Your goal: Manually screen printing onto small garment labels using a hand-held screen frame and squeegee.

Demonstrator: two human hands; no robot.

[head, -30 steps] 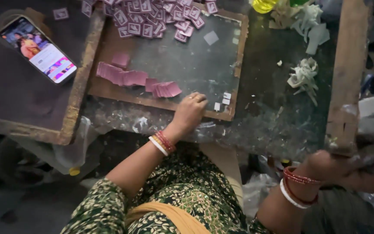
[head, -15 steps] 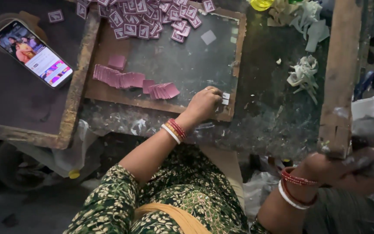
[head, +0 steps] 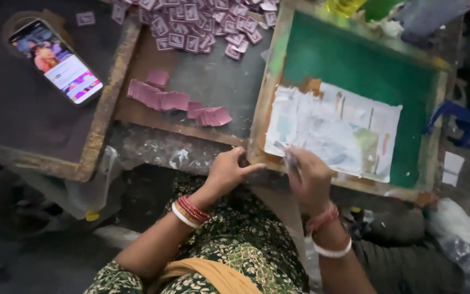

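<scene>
The work surface is a rough, stained bench [head: 159, 149] of dark wood and metal, its near edge flecked with pale paint; below it the floor lies dim and grey, with a crumpled clear plastic bag [head: 463, 234] at the right. On the left of the bench sits a shallow tray [head: 101, 117] with a worn, rusty rim and a dark bed; a phone [head: 55, 61] lies in it face up, screen lit. Beyond the tray rim a grey board [head: 213, 87] carries a row of small pink paper tags [head: 175, 103], overlapped like fallen cards, and at its far end a loose heap of printed tags [head: 202, 27], square, pink with pale borders.

To the right lies a wooden printing frame [head: 267, 103], flat on the bench, its mesh green and its rails smeared yellow and green; a patch of white paper and tape [head: 333, 130], wrinkled and ink-stained, covers the near part of the mesh.

The left hand [head: 229, 171] rests at the frame's near left corner, fingers curled against the wooden rail and touching it, though not clearly closed round it; red and white bangles ring the wrist. The right hand [head: 308, 179] lies just beside it on the near rail, pinching a thin dark stick-like tool [head: 289, 158] whose tip lies over the paper patch; the two hands are near but apart. A green patterned sleeve and lap fill the bottom.
</scene>
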